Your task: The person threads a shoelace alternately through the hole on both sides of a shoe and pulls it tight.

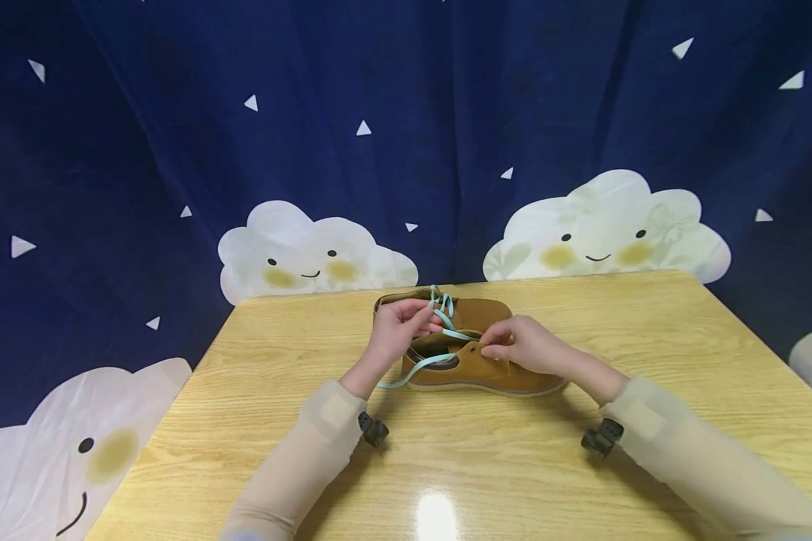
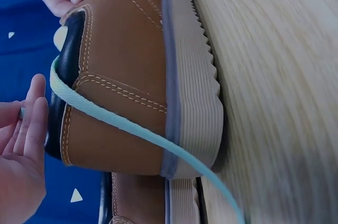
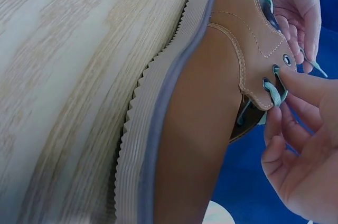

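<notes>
A brown leather lace-up shoe (image 1: pixel 474 376) stands on its sole with the toe to the right. Its light blue shoelace (image 2: pixel 121 121) runs out over the heel side and down to the table. My left hand (image 1: pixel 401 327), above the shoe opening, pinches a light blue lace end (image 3: pixel 318 68) between thumb and finger. At the lacing edge, my right hand (image 3: pixel 309 139) grips the shoe's eyelet flap (image 3: pixel 264 57), thumb right by a threaded eyelet and fingertips beneath the edge. One eyelet (image 3: pixel 287 59) nearer the ankle shows no lace through it.
A second brown shoe (image 1: pixel 483 308) with light blue laces stands just behind the first. Both are on a light wooden table (image 1: pixel 298 353), whose far edge meets a dark blue curtain (image 1: pixel 419 135) printed with clouds and triangles.
</notes>
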Tool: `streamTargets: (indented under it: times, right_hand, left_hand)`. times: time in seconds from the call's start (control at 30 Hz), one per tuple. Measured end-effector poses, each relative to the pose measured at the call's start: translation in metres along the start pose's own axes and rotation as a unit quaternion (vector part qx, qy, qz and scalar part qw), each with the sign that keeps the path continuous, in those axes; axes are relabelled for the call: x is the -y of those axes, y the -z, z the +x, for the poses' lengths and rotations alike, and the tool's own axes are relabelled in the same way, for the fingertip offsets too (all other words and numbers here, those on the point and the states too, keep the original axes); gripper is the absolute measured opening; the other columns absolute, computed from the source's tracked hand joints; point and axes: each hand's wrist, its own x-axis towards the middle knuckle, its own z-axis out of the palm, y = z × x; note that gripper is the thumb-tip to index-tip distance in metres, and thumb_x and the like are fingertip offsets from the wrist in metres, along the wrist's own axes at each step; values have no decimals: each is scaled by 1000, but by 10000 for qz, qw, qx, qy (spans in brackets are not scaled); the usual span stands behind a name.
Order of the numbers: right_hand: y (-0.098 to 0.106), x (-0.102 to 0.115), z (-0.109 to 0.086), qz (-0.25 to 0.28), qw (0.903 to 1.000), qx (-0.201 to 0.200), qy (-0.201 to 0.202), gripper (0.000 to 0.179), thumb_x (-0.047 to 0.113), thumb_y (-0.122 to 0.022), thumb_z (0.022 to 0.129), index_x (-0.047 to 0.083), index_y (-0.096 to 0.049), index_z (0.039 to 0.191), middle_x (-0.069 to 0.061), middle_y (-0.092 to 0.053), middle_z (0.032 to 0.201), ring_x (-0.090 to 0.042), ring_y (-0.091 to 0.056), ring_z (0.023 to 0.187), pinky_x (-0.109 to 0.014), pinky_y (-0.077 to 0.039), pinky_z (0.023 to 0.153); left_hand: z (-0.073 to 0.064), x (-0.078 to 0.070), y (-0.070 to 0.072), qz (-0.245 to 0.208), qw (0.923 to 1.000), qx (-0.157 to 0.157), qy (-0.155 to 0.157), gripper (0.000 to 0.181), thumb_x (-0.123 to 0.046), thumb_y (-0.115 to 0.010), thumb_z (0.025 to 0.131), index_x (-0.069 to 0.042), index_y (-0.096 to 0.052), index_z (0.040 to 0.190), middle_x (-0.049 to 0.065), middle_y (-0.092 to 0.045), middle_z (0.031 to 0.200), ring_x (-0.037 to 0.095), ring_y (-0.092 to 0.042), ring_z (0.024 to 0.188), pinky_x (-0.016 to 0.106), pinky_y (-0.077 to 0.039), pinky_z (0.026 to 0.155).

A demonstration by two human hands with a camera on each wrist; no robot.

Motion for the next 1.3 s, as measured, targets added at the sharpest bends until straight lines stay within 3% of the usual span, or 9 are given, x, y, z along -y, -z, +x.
streamTargets:
  times: [0.17,0.23,0.33,0.4,0.5,0.73,0.83,1.07,1.3]
  right_hand:
    - [0,-1,1,73,10000,-43,-41,6,10,-73,88,6,-75,91,2,-71,86,-6,-55,64,-27,-46,61]
    - [-1,-1,1,54,9999,-60,-68,6,9,-73,87,6,-75,91,1,-71,86,-6,-55,65,-27,-47,62]
    - [-1,-1,1,32,9999,-67,-102,6,10,-73,87,6,-76,91,1,-72,87,-7,-55,67,-27,-46,63]
    - [-2,-1,1,20,9999,-65,-118,6,10,-73,87,6,-76,92,1,-72,87,-7,-55,67,-28,-46,63]
    - [-2,-1,1,40,9999,-70,-136,6,9,-72,88,6,-76,92,2,-71,86,-7,-55,66,-27,-46,63]
    - [-2,-1,1,224,9996,-48,-162,8,10,-70,90,5,-75,93,1,-71,85,-8,-56,67,-27,-46,62]
    - [-2,-1,1,277,9995,-29,-170,9,11,-69,91,5,-75,94,1,-71,87,-9,-56,68,-28,-47,62]
    - [-1,-1,0,320,9994,-34,-153,9,10,-69,91,4,-75,94,2,-71,85,-9,-56,67,-27,-45,61]
    - [-2,0,-1,329,9992,-35,-237,9,10,-69,91,5,-75,94,3,-70,84,-9,-55,67,-27,-44,59]
  left_hand:
    - [-1,-2,-4,378,9981,318,-364,21,4,-57,96,19,-60,111,30,-67,89,44,-67,74,52,-54,73]
    - [-2,-2,-5,590,9962,471,-445,19,5,-56,96,17,-61,110,29,-67,88,42,-67,73,47,-56,71]
    - [-4,-2,-6,1367,9866,634,-631,17,1,-59,96,12,-65,107,21,-69,84,25,-69,67,34,-57,67]
    - [-4,0,-7,2017,9734,733,-799,17,-4,-61,96,7,-68,106,14,-70,81,13,-67,63,26,-54,62]
    - [-4,2,-6,2753,9502,989,-1076,17,-11,-63,96,0,-71,105,10,-71,80,6,-63,60,21,-51,58]
    - [-3,3,-4,3714,8977,1504,-1833,15,-13,-63,96,-8,-74,105,1,-69,80,2,-50,57,20,-43,56]
    - [-3,3,-3,3952,8820,1610,-1998,15,-14,-63,96,-10,-74,106,0,-70,87,3,-51,60,20,-43,59]
    - [-1,5,-6,4281,8606,1774,-2114,17,-16,-62,97,-11,-74,108,-1,-71,97,7,-63,79,20,-48,73]
    - [-2,6,-7,4334,8587,1824,-2041,17,-15,-62,97,-10,-74,109,-1,-72,98,9,-66,85,20,-49,77]
